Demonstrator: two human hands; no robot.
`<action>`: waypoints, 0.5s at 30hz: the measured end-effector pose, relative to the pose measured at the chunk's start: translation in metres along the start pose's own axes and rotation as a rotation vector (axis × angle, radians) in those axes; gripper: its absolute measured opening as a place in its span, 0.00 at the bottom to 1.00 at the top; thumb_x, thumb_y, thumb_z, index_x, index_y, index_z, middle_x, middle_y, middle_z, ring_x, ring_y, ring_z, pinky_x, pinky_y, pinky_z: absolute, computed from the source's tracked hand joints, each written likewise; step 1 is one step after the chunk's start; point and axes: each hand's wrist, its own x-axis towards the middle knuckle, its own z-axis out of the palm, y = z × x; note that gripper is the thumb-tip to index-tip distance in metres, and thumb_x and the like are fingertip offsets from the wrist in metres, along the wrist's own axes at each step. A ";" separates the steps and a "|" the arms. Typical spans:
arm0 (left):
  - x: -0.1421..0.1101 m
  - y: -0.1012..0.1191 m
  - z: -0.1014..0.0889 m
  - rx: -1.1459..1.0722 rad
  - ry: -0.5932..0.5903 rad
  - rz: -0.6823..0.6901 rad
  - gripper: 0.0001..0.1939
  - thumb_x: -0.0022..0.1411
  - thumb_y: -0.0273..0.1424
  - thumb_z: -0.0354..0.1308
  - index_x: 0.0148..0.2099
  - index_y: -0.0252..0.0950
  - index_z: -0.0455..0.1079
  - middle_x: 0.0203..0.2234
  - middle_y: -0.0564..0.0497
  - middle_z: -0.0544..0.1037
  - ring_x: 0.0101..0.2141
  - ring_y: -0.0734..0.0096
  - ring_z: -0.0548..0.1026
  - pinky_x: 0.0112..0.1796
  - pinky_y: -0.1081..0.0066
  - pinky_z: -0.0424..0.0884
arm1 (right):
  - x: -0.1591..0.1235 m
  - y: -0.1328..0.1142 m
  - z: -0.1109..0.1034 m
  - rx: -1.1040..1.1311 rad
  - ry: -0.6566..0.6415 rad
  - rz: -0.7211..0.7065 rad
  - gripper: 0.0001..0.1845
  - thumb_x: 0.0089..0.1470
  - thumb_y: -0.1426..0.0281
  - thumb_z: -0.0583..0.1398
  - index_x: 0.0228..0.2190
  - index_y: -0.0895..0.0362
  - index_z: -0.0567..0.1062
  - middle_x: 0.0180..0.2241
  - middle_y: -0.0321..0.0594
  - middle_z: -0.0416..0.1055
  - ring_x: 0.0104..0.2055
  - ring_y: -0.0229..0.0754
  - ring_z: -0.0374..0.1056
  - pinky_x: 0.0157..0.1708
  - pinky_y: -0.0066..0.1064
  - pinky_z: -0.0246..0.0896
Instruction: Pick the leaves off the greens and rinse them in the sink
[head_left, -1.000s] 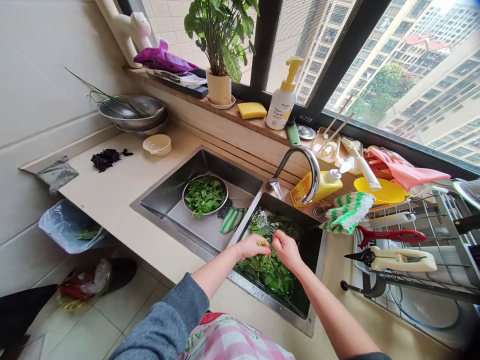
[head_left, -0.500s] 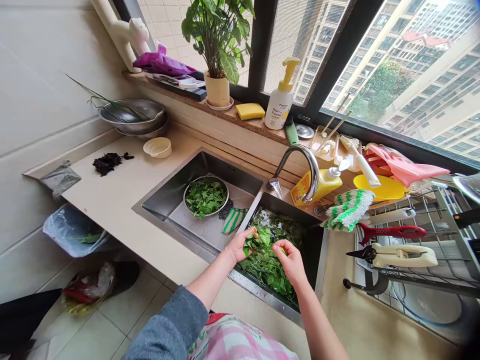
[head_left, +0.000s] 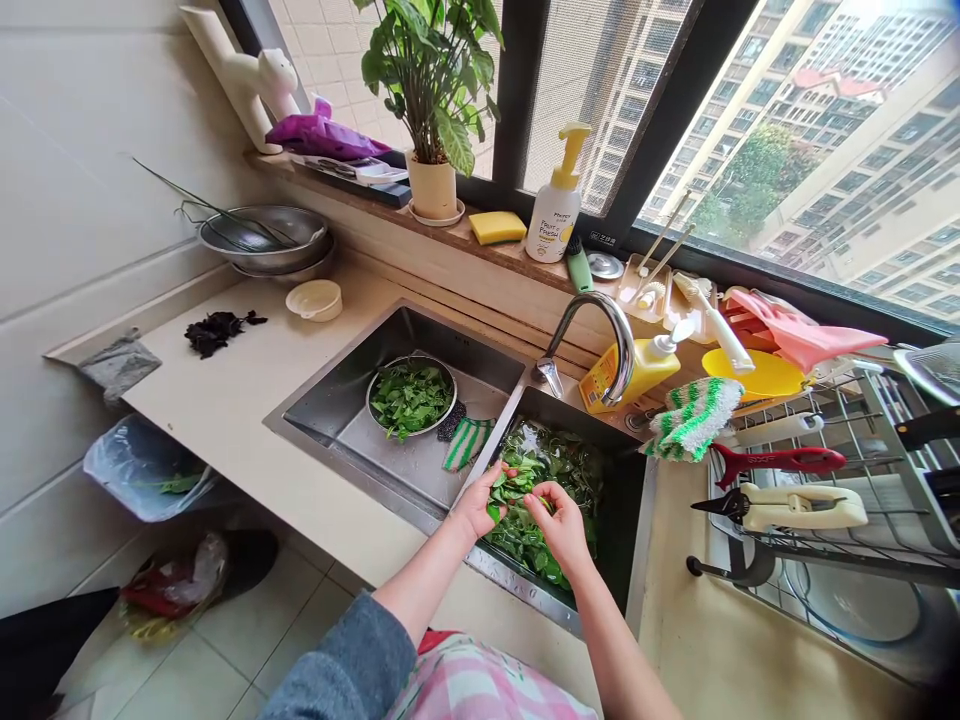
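Observation:
Over the right sink basin (head_left: 634,520), my left hand (head_left: 478,503) is closed around some green leaves (head_left: 510,487). Close beside it, my right hand (head_left: 559,520) pinches a bit of green leaf between thumb and fingertips. Beneath both hands, a mass of leafy greens (head_left: 577,470) lies in water in that basin. In the left basin (head_left: 337,405), a round metal bowl (head_left: 455,385) holds more loose green leaves. A green-and-white striped cloth (head_left: 469,443) lies to the right of the bowl.
A curved faucet (head_left: 600,302) rises behind the divider. To the right stands a wire dish rack (head_left: 892,470) with red-handled and cream-handled tools. Dark pieces (head_left: 217,332) and a cream bowl (head_left: 315,300) sit on the left counter. A lined bin (head_left: 142,465) hangs below its edge.
My right hand has moved left, nearer to my left hand and the leaves in it. My left hand stays almost where it was. The view has shifted slightly.

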 end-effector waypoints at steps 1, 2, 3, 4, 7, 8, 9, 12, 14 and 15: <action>0.000 -0.002 0.000 -0.004 0.005 0.001 0.08 0.54 0.33 0.60 0.33 0.35 0.65 0.23 0.56 0.74 0.24 0.75 0.73 0.26 0.75 0.65 | 0.000 0.001 0.001 -0.012 -0.003 -0.002 0.14 0.46 0.57 0.59 0.25 0.56 0.67 0.21 0.32 0.59 0.22 0.34 0.50 0.22 0.25 0.46; -0.001 -0.003 0.000 -0.003 0.010 0.007 0.08 0.53 0.33 0.60 0.33 0.35 0.65 0.23 0.56 0.74 0.24 0.75 0.73 0.26 0.75 0.66 | 0.001 0.002 0.002 -0.023 -0.002 -0.004 0.14 0.46 0.57 0.59 0.24 0.56 0.67 0.20 0.31 0.58 0.22 0.34 0.50 0.22 0.25 0.46; -0.002 -0.004 0.000 0.006 0.016 0.019 0.08 0.53 0.33 0.60 0.32 0.35 0.65 0.23 0.56 0.74 0.24 0.75 0.73 0.27 0.75 0.66 | 0.001 0.002 0.004 -0.032 0.004 -0.004 0.14 0.46 0.57 0.58 0.23 0.56 0.66 0.19 0.31 0.57 0.22 0.34 0.49 0.22 0.25 0.46; -0.002 -0.005 0.000 0.012 0.027 0.030 0.09 0.53 0.33 0.61 0.32 0.35 0.65 0.23 0.56 0.73 0.24 0.75 0.73 0.28 0.75 0.66 | 0.001 0.002 0.005 -0.039 0.014 -0.002 0.15 0.47 0.58 0.57 0.21 0.56 0.65 0.18 0.30 0.55 0.21 0.33 0.48 0.21 0.25 0.45; -0.003 -0.006 -0.001 0.030 0.073 0.040 0.10 0.52 0.34 0.62 0.32 0.35 0.65 0.22 0.57 0.72 0.24 0.76 0.72 0.28 0.76 0.65 | -0.002 0.002 0.009 -0.047 0.046 -0.001 0.14 0.48 0.59 0.55 0.20 0.55 0.60 0.17 0.28 0.51 0.20 0.33 0.45 0.19 0.25 0.42; -0.004 -0.007 -0.001 0.039 0.083 0.037 0.10 0.51 0.34 0.62 0.32 0.35 0.65 0.21 0.58 0.72 0.23 0.77 0.71 0.26 0.76 0.64 | -0.003 0.002 0.010 -0.050 0.053 -0.009 0.14 0.49 0.60 0.54 0.20 0.55 0.60 0.17 0.28 0.50 0.20 0.33 0.45 0.19 0.25 0.42; -0.004 -0.007 -0.001 0.047 0.085 0.037 0.11 0.51 0.35 0.62 0.32 0.35 0.65 0.20 0.59 0.71 0.21 0.79 0.70 0.25 0.77 0.63 | -0.004 0.001 0.012 -0.053 0.061 -0.019 0.13 0.49 0.61 0.54 0.20 0.54 0.59 0.18 0.28 0.50 0.20 0.33 0.45 0.19 0.25 0.42; -0.005 -0.010 0.000 0.057 0.017 0.055 0.12 0.50 0.36 0.63 0.32 0.34 0.64 0.16 0.61 0.64 0.17 0.83 0.64 0.22 0.80 0.60 | -0.009 0.000 0.018 -0.053 0.108 -0.042 0.11 0.48 0.64 0.53 0.20 0.54 0.56 0.18 0.28 0.51 0.20 0.33 0.46 0.19 0.25 0.43; -0.007 -0.010 0.002 0.053 -0.047 0.074 0.13 0.51 0.36 0.62 0.31 0.34 0.63 0.16 0.62 0.61 0.16 0.84 0.62 0.21 0.80 0.59 | -0.009 0.001 0.019 -0.042 0.159 -0.036 0.11 0.48 0.66 0.52 0.20 0.54 0.55 0.19 0.28 0.52 0.19 0.33 0.46 0.19 0.25 0.43; -0.008 -0.009 0.002 0.045 -0.069 0.085 0.13 0.51 0.36 0.62 0.31 0.34 0.63 0.16 0.62 0.60 0.16 0.84 0.61 0.20 0.81 0.59 | -0.009 0.002 0.017 -0.031 0.203 -0.029 0.10 0.47 0.66 0.53 0.20 0.54 0.55 0.19 0.29 0.53 0.20 0.33 0.46 0.20 0.25 0.43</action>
